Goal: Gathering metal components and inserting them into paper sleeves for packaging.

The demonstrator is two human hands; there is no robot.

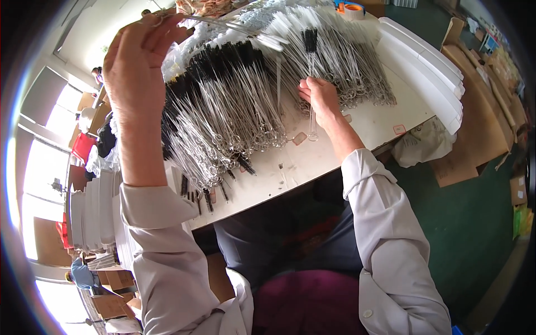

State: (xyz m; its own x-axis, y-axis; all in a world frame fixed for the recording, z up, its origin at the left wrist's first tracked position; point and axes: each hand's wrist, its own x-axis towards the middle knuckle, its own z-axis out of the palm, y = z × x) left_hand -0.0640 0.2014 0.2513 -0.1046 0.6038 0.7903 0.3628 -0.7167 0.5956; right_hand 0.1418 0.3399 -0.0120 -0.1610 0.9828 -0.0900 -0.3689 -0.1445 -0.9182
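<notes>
table [335,151]: white top, carried everything; bare patch near the front edge with a few small tags on it.
white trays [424,61]: long stack along the table's right side, well apart from both hands.
black brush pile [223,106]: big heap of thin wire-stem brushes, black bristle ends up top, looped wire ends toward the person. Lay under and just beside the left hand.
white brush pile [335,50]: same kind of brush with white bristles, fanned across the table's far right half; right hand rested at its near edge.
left hand [137,67]: raised above the black pile, grip pinched closed on a few long brushes [234,27] at their wire ends; white bristle tips stuck out to the right.
right hand [321,97]: palm down on the table, fingers curled onto one black brush [310,72] standing out of the white pile; grip looked closed on its stem, though fingers hid the contact.
loose brushes [206,195]: a few short black ones lay alone near the table's front-left edge.
handling, judged: each brush very light, the twisted wire stem springy and easy to bend, bristles soft and crushable. Stems were smooth, and loops likely snag neighbours in the pile.
where to hold, judged: pinch the bare stem near the loop end, keep off the bristles, draw out lengthwise to avoid tangling.
</notes>
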